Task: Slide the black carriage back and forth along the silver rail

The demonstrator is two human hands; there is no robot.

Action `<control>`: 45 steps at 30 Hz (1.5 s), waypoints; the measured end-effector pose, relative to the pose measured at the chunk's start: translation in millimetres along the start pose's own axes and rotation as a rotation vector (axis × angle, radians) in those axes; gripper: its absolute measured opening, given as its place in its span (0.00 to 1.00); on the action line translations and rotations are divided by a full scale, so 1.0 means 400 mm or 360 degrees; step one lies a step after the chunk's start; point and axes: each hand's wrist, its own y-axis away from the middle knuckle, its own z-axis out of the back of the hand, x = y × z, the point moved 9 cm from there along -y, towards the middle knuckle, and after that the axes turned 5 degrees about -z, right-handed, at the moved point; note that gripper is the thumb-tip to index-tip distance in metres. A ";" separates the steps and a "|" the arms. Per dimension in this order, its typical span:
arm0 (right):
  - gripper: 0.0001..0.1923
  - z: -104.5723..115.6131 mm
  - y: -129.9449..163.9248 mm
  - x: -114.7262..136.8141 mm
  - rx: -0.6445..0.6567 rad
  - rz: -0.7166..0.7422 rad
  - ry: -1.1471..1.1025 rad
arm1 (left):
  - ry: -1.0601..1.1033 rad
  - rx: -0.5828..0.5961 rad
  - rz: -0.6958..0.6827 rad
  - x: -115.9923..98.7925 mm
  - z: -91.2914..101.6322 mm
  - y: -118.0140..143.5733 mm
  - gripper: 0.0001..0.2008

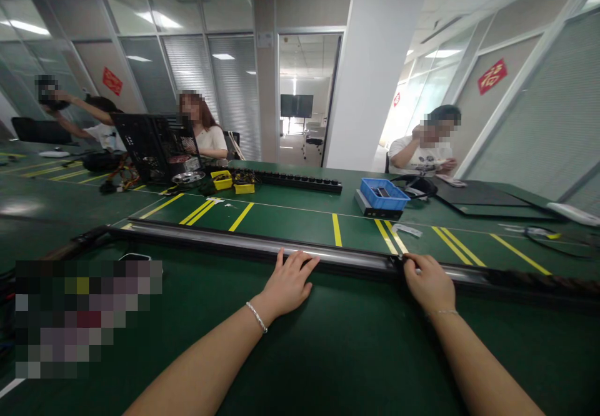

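A long silver metal rail with black edging [225, 239] runs across the green table [337, 353] from left to right. My left hand [287, 283] lies flat with its fingers spread, fingertips resting on the rail near its middle. My right hand [427, 282] is further right, fingers curled against the rail where a black joint or clip sits; whether it grips anything I cannot make out. Both wrists wear thin bracelets.
A blue tray [383, 193] on a grey box stands beyond the rail. Yellow bins [222, 180], a black power strip [300, 182] and an open computer case [150, 144] sit at the far left. Three people sit at the far side. A blurred patch covers the near left.
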 end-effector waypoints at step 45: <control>0.20 -0.048 0.012 0.028 0.0298 0.0226 -0.0257 | 0.0022 -0.0002 0.0013 0.000 0.004 0.002 0.27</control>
